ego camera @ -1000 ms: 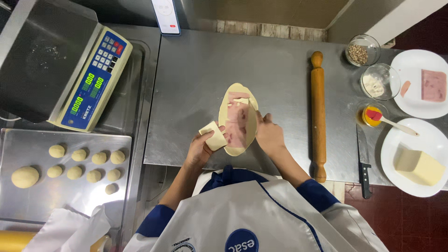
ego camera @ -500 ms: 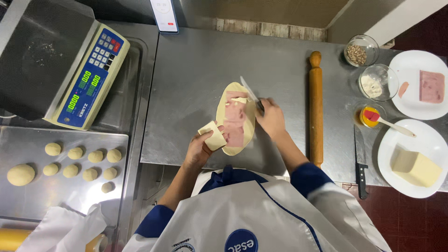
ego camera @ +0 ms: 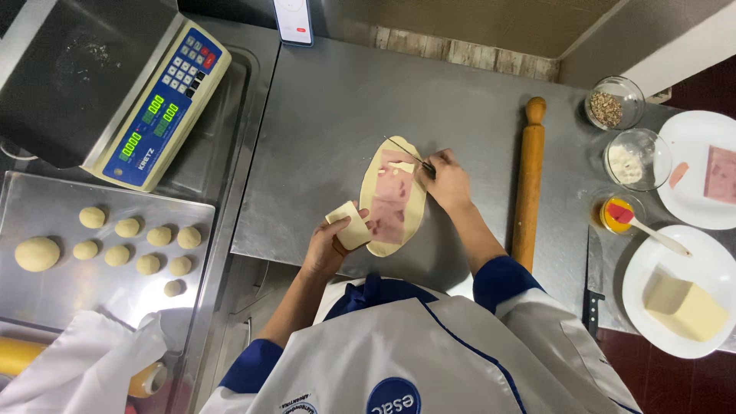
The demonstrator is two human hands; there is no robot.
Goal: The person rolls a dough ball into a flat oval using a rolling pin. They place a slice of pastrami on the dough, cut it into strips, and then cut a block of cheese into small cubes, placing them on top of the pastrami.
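Observation:
An oval sheet of pale dough (ego camera: 410,217) lies on the steel counter (ego camera: 330,130), topped with pink ham slices (ego camera: 391,203). My left hand (ego camera: 331,244) holds a folded slice of yellow cheese (ego camera: 349,225) at the dough's left edge. My right hand (ego camera: 447,181) rests on the dough's upper right edge and grips a thin knife (ego camera: 406,153), whose blade points up and left over the ham.
A wooden rolling pin (ego camera: 529,184) lies right of the dough. Farther right are two glass bowls (ego camera: 636,157), a small pot with a red brush (ego camera: 617,215), plates with ham (ego camera: 721,175) and cheese block (ego camera: 685,307), and a black-handled knife (ego camera: 592,295). Left: scale (ego camera: 115,84), tray of dough balls (ego camera: 115,241).
My right hand moved from over the ham to the dough's upper right edge, now with a thin knife out over the ham. The left hand kept the cheese slice.

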